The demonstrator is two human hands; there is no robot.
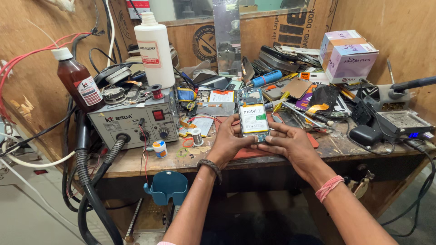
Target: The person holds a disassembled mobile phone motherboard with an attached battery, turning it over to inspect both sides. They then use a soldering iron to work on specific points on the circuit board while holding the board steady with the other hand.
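An opened phone, back cover off with its white battery and circuit board showing, is held upright above the wooden bench. My left hand grips its left edge and lower corner. My right hand holds the right edge and bottom, thumb against the side. A dark bead bracelet circles my left wrist and a pink band my right.
A grey hot-air rework station stands at left with a brown bottle and a white plastic bottle. A solder spool, loose phones, tools and a pale box crowd the bench; a soldering stand sits right.
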